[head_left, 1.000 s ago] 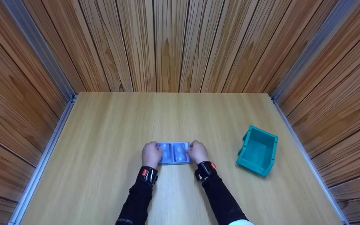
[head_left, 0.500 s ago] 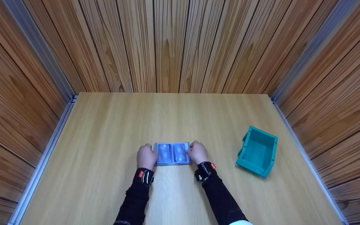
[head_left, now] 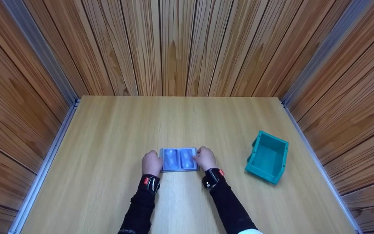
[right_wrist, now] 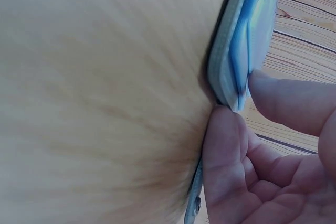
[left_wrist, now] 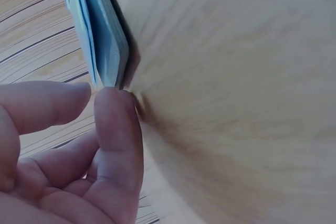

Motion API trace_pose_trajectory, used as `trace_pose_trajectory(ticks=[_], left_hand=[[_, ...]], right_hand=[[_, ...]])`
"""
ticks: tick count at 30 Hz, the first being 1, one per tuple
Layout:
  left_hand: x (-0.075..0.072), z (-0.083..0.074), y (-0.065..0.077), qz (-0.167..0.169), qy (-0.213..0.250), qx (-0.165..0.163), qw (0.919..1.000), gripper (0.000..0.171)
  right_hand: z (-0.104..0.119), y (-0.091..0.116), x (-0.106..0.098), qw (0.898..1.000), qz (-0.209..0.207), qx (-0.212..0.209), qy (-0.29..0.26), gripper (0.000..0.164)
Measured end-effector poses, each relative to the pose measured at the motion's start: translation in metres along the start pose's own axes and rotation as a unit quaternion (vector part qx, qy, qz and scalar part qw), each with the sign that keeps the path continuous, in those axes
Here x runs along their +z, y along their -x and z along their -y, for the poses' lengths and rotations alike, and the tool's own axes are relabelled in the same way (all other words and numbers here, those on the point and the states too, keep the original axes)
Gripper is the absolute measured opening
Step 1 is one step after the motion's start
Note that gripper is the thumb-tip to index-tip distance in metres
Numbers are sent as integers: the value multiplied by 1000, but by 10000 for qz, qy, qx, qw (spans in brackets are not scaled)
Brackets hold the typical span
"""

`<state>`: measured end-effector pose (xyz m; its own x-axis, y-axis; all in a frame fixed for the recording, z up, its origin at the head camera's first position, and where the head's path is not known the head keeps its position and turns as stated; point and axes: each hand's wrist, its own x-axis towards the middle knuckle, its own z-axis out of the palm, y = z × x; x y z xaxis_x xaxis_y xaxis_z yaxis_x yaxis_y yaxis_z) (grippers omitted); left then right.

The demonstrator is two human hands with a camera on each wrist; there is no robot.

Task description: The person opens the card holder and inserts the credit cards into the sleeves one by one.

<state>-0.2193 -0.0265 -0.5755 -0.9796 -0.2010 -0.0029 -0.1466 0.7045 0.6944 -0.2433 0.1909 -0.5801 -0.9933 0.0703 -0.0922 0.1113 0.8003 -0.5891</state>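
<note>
In the head view a flat blue two-panel case (head_left: 179,159) lies spread on the wooden table, a fold or divider running down its middle. My left hand (head_left: 152,163) is at its left edge; in the left wrist view the thumb (left_wrist: 63,103) and forefinger come together at the corner of the case's layers. My right hand (head_left: 205,158) pinches the right edge: in the right wrist view its thumb (right_wrist: 286,100) presses on the blue face, while a finger sits beneath the grey rim. Inner details of the panels are washed out.
A teal open bin (head_left: 268,157) stands on the table (head_left: 115,136) to the right, turned at an angle. Wood-plank walls (head_left: 177,48) with metal corner strips enclose the table at the back and both sides.
My left hand has shifted outward to the left, uncovering more of the case's left edge, then stayed still. The right hand and the bin have not moved.
</note>
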Motion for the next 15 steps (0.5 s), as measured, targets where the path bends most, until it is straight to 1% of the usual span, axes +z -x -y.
trace_pose_trajectory(ticks=[3, 8, 10, 12, 15], left_hand=[[-1, -2, 1, 79, -26, -80, 9999, 11], [-1, -4, 0, 143, -22, -135, 9998, 25], [-1, -4, 0, 178, -4, -158, 9997, 28], [-1, -4, -1, 232, 23, -203, 9995, 25], [-1, -4, -1, 258, 50, -214, 9994, 12]], right_hand=[[0, 0, 0, 10000, 12, -2, 26, 23], [0, 0, 0, 10000, -21, -73, 49, 22], [0, 0, 0, 10000, -27, -87, 38, 22], [0, 0, 0, 10000, -15, -84, 19, 22], [1, 0, -1, 10000, 0, -39, 3, 22]])
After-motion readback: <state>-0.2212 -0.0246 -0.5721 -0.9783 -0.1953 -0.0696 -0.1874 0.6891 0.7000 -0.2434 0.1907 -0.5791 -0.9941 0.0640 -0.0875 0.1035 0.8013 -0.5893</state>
